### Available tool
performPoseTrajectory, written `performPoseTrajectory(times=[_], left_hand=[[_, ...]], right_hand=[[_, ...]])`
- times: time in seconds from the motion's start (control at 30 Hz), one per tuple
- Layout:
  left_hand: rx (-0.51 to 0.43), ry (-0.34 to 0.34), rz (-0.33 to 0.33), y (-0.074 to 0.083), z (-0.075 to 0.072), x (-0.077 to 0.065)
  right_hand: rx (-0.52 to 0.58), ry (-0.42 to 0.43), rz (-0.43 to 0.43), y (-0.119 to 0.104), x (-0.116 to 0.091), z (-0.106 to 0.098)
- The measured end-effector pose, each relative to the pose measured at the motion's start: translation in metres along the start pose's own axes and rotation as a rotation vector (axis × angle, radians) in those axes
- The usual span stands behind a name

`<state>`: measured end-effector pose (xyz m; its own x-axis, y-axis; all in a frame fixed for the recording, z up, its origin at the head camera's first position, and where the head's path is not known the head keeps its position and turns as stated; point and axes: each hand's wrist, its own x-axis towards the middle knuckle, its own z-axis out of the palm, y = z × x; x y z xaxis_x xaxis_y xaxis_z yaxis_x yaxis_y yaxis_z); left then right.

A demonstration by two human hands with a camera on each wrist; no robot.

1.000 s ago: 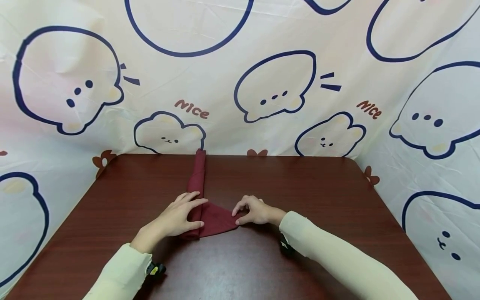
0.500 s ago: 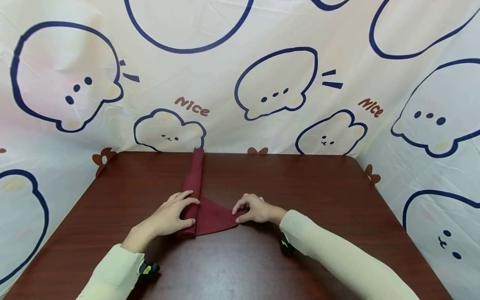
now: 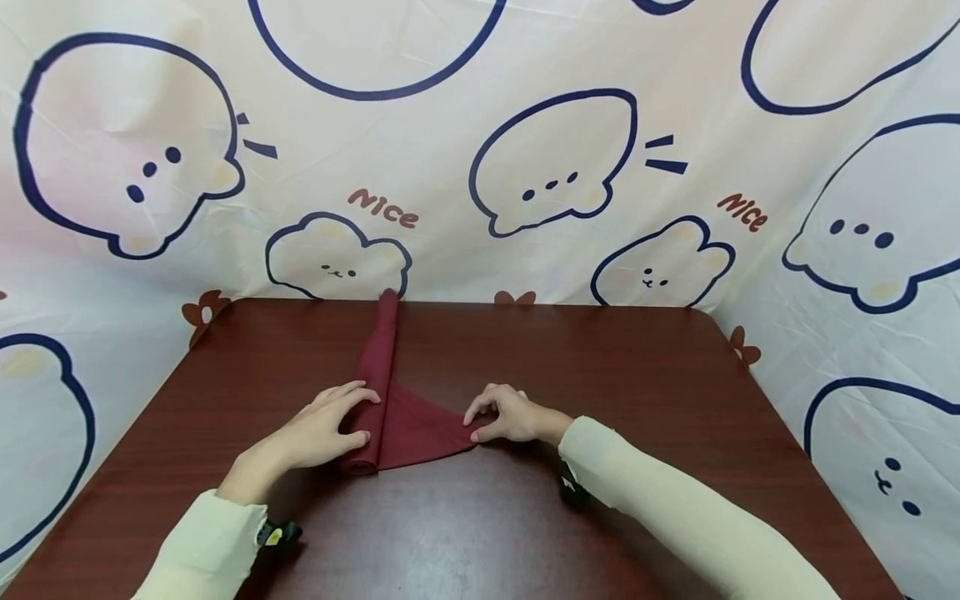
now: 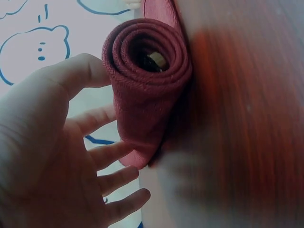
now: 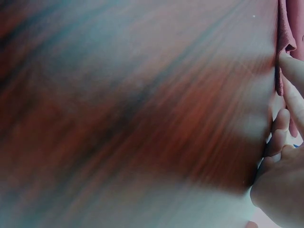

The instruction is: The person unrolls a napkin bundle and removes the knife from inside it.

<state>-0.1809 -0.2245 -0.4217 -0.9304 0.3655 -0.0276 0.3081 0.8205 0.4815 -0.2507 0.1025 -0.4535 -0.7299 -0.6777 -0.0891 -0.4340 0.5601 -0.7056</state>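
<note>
A dark red cloth lies partly rolled on the table in the head view, with a flat triangular flap spread to the right of the roll. My left hand touches the near part of the roll from its left side, fingers spread and gently bent. The left wrist view looks into the spiral end of the roll, thumb and fingertips of the left hand along its side. At the flap's pointed corner, my right hand pinches the cloth between thumb and forefinger; the right wrist view catches the cloth's edge.
A dark brown wooden table lies under both hands. Behind it and at both sides hangs a pale curtain with cartoon outlines. The roll's far end reaches the table's back edge.
My left hand and the roll have shifted left, and more of the flat flap shows between roll and right hand. The right hand keeps its place at the corner.
</note>
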Motion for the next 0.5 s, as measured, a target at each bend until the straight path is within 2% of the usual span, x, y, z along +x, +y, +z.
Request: performPoseTrajectory(times=[0.17, 0.5], left_hand=[[-0.005, 0.004, 0.003, -0.007, -0.005, -0.006], [-0.043, -0.009, 0.052, -0.016, -0.011, -0.010]], right_hand=[[-0.003, -0.001, -0.004, 0.002, 0.002, 0.000], [-0.012, -0.010, -0.002, -0.001, 0.000, -0.002]])
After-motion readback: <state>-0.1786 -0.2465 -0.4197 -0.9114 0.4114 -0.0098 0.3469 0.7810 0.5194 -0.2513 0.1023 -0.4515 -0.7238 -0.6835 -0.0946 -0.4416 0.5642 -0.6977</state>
